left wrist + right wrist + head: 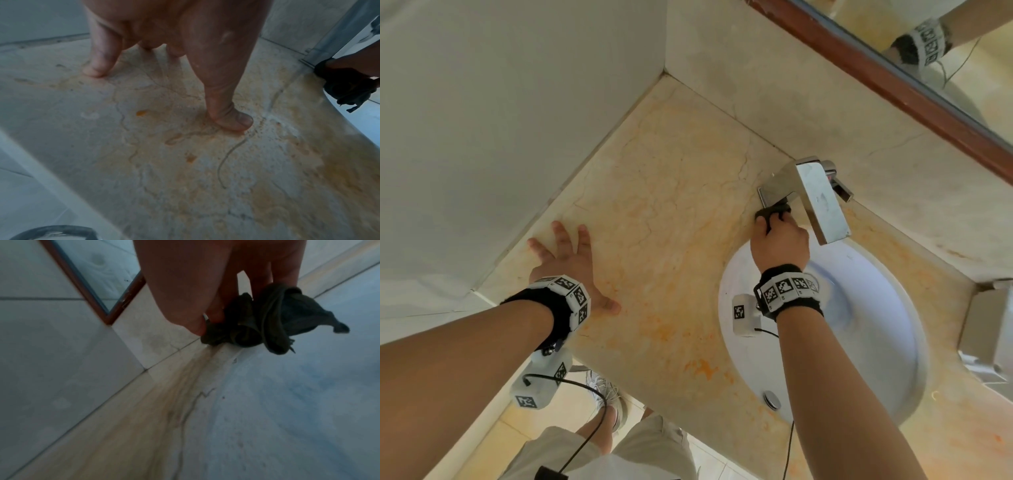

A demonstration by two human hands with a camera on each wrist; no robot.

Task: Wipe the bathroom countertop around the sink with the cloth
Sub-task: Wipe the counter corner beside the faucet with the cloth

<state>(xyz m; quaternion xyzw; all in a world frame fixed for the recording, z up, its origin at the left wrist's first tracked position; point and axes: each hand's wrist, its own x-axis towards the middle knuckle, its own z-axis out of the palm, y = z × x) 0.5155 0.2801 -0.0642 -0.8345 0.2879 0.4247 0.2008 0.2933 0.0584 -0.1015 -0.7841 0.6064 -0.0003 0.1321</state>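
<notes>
A beige marble countertop (664, 192) with orange stains surrounds a white oval sink (859, 342). My right hand (779, 240) grips a bunched dark cloth (774, 211) and presses it on the counter at the sink's far rim, beside the base of the chrome tap (815, 198). In the right wrist view the cloth (273, 321) is crumpled under my fingers. My left hand (566, 260) rests flat on the counter left of the sink, fingers spread. In the left wrist view its fingertips (234, 121) touch the stained stone, and the cloth (345, 84) shows at the right edge.
White tiled walls (500, 120) meet the counter at a corner behind my left hand. A brown-framed mirror (893, 82) hangs above the backsplash. A metal fixture (989, 329) sits at the far right. The sink drain (772, 399) lies near the front edge.
</notes>
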